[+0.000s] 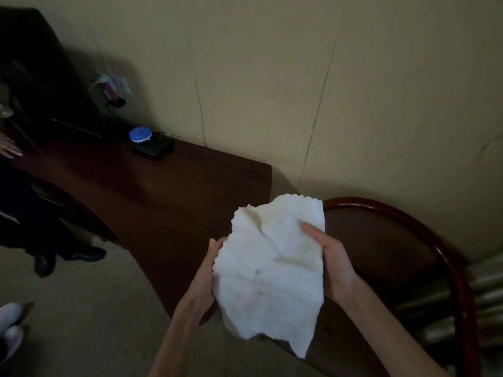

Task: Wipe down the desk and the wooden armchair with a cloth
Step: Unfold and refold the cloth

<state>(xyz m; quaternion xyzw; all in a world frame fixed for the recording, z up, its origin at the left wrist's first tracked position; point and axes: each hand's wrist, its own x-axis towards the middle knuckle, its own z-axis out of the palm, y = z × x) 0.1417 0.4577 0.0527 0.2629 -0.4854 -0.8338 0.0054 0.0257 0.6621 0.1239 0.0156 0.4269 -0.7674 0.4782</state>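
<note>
Currently both hands are holding the white cloth (272, 268) up in the air, spread open and crumpled, over the near end of the desk (163, 191) and just beside the wooden armchair (408, 219). The left hand (209, 270) is gripping the cloth's left edge; only its fingers' tips (215, 243) are showing at the hem, curled over it, the rest lying hidden behind the fabric. The right hand (336, 263) is pinching the right edge, thumb pressing on the front face, the other fingers hidden behind. The cloth's lower corner is hanging free below the wrists, touching neither the desk nor the chair as far as can be told. The armchair's curved, glossy back rail is arcing round at right, its seat lying dark beneath. Far along the desk, by the wall, a blue-topped round object (140, 134) is sitting on a flat black device (153, 149). A wall socket (114, 85) is carrying plugs above it. At the left edge another person's hand (9, 148) is resting on the desk, dark shoes (43, 263) standing on the floor below.
</note>
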